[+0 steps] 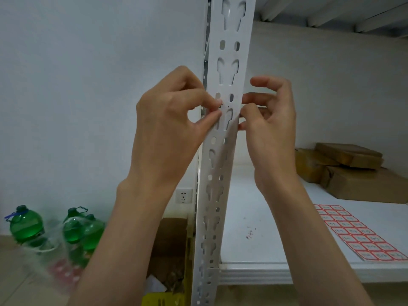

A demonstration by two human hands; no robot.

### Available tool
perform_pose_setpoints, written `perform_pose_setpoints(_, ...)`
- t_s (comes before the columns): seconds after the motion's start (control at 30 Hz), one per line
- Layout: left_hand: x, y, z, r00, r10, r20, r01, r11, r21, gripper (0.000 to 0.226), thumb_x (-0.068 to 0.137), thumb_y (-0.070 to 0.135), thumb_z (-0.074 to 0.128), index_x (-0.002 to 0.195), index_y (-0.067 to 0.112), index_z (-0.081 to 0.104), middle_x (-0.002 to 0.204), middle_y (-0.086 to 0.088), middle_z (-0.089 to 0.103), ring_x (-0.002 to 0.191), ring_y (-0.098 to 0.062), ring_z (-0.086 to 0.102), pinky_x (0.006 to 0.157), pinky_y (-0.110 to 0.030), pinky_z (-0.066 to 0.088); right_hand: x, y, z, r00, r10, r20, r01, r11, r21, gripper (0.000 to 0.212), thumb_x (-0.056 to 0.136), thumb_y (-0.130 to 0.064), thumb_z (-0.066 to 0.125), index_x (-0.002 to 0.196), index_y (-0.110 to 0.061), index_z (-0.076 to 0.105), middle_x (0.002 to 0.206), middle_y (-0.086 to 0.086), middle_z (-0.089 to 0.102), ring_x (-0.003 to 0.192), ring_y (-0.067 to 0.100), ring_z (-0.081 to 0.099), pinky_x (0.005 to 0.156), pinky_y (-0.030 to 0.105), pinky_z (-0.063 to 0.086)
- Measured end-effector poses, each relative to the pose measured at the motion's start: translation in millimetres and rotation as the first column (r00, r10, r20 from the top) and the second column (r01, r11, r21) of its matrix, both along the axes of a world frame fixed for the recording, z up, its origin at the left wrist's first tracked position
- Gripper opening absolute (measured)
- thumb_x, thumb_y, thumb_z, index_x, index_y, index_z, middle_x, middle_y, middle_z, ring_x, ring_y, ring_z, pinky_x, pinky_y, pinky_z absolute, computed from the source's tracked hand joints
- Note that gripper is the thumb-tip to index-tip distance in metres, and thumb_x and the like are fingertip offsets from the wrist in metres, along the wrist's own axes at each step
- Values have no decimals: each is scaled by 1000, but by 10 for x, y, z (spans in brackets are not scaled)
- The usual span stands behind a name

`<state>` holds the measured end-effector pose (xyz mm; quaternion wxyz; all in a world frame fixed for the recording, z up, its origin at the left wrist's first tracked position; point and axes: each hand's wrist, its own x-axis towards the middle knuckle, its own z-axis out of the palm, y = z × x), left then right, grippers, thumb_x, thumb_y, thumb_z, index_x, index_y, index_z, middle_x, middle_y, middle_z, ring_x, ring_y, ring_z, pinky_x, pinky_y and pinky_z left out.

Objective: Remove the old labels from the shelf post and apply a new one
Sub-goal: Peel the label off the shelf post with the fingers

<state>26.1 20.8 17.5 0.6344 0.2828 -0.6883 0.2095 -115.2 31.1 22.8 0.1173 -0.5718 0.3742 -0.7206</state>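
At frame centre, the white perforated steel shelf post (223, 133) runs from 12 to 6 o'clock. My left hand (167, 120) pinches thumb and forefinger together at a small dark-marked label scrap (220, 105) on the post's face; whether the scrap is actually caught between them I cannot tell. My right hand (270, 113) sits at the post's 3 o'clock edge, fingers curled loosely and spread, thumb tip touching the edge.

Judged step: peeling old residue.

Risks: the scrap may tear and leave a remnant if pulled fast; keyhole slot edges could snag a fingertip.

Room: open wall at 9 o'clock; white shelf board (260, 244) at 4 o'clock carries the red-bordered sheet of new labels (353, 233), well apart from my hands, and brown paper parcels (351, 168) farther back.
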Motion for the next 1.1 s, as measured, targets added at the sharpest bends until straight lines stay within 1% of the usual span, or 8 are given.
perform_pose_setpoints(0.17,-59,-77,-78,998,19,-53,-23,997,-75,18,89,21,79,81,4,78,86,-11,68,74,-19,63,67,-25,54,-10,3,-7,1000,6,-14,-6,1000,1,30,99,-6,54,119,-28,50,98,-12,61,92,8,66,82,27,61)
perform_pose_setpoints(0.3,-130,-106,-117,993,-23,-119,11,995,-98,14,87,14,79,80,2,78,85,-12,68,74,-17,63,69,-22,56,-18,3,-15,1000,-2,-21,2,1000,3,30,99,-7,55,118,-29,50,96,-13,62,92,8,66,82,29,61)
perform_pose_setpoints(0.4,-138,-105,-118,986,-80,-148,70,995,-74,11,87,13,78,85,3,78,87,-11,69,78,-13,63,73,-16,57,-29,-1,-18,1000,-13,-28,14,1000,10,29,99,-8,54,118,-30,49,98,-12,63,94,10,66,83,32,61)
perform_pose_setpoints(0.5,-106,-88,-102,984,-110,-140,106,994,-33,11,88,15,78,91,4,79,90,-10,69,81,-12,65,76,-15,57,-46,2,-18,999,-23,-36,23,1000,17,28,100,-9,54,117,-30,49,100,-9,64,95,12,66,84,33,61)
perform_pose_setpoints(0.73,-23,-44,-70,995,-96,-39,96,995,20,18,88,22,79,101,9,79,94,-7,67,86,-12,63,80,-15,57,-63,4,-13,999,-7,-33,8,1000,31,25,100,-13,55,117,-30,49,103,-7,64,94,12,67,82,31,62)
perform_pose_setpoints(0.93,-94,-31,-109,994,-63,-91,61,998,-21,15,88,18,79,92,4,80,88,-9,70,78,-16,66,75,-22,60,-63,7,-18,999,-6,-33,7,1000,30,23,100,-13,55,116,-29,50,105,-3,66,95,13,68,82,32,62)
perform_pose_setpoints(1.0,-111,-32,-113,992,-75,-102,75,997,-8,15,88,18,78,91,4,79,88,-8,69,79,-14,65,76,-17,59,-65,7,-15,999,-13,-41,14,999,30,23,100,-14,56,116,-29,49,106,-3,65,94,13,68,82,32,62)
perform_pose_setpoints(1.1,-104,-35,-97,986,-107,-131,113,993,41,12,88,18,78,90,6,77,90,0,66,81,-9,65,77,-10,56,-72,11,-14,999,-7,-44,9,999,32,23,100,-14,56,115,-29,49,104,-4,66,93,12,67,81,30,61)
